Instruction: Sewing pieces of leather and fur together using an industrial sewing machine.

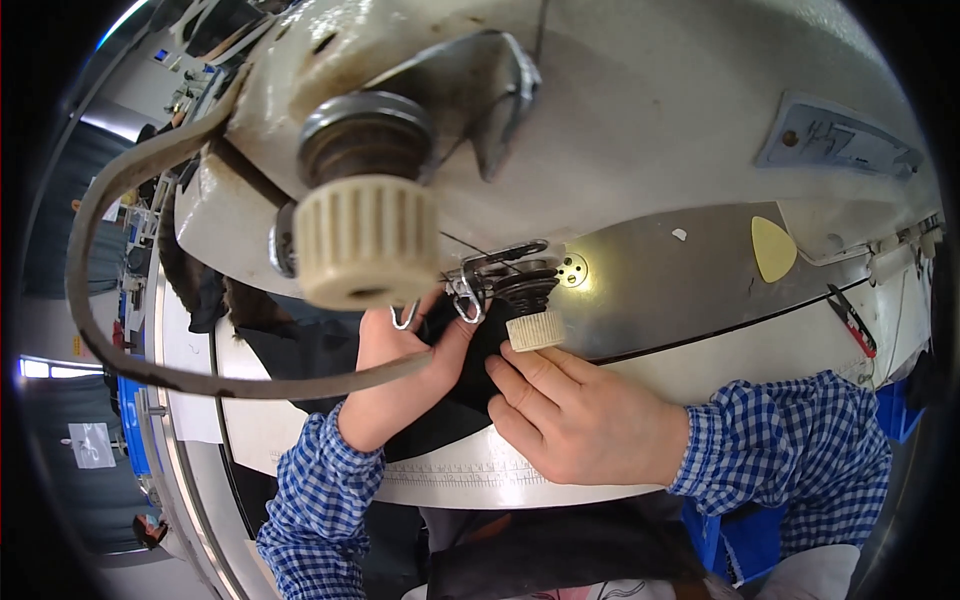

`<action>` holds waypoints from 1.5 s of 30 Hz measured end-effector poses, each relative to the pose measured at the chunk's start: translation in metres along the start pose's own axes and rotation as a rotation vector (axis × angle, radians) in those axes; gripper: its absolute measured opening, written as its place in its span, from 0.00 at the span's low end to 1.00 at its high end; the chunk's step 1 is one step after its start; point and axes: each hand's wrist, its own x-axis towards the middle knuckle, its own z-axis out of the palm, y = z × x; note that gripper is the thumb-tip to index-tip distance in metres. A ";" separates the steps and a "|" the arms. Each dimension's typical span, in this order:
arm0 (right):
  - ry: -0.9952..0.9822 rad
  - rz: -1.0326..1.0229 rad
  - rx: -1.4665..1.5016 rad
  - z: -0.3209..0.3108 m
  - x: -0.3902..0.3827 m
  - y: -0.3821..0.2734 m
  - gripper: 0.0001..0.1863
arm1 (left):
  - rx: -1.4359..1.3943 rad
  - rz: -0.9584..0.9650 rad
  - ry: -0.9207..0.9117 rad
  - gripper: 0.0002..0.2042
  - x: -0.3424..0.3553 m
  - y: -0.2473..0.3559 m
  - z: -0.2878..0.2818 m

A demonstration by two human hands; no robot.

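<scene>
A piece of black cloth lies on the sewing machine's bed under both hands. My left hand is closed on its left part, with cloth showing between thumb and fingers; metal thread guides hide some fingertips. From the right, my right hand rests beside the cream tension knob. Its fingers are bent together, their tips on the edge of the cloth, and the index fingertip is partly behind the knob. The needle area is hidden by the machine head.
Close above the hands are a large ribbed knob and a curved metal lever. On the right lie a yellow oval piece and red-and-black thread snips. A printed ruler runs along the near table edge.
</scene>
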 end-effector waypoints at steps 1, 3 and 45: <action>0.046 -0.019 0.002 0.001 0.001 0.002 0.15 | -0.133 0.014 0.037 0.09 0.002 -0.007 0.003; 0.034 -0.024 0.002 0.002 0.002 0.006 0.15 | -0.119 0.039 0.039 0.09 0.006 -0.002 -0.002; -0.098 0.149 -0.016 -0.016 0.000 0.044 0.14 | -0.049 0.061 -0.058 0.10 0.003 -0.033 0.003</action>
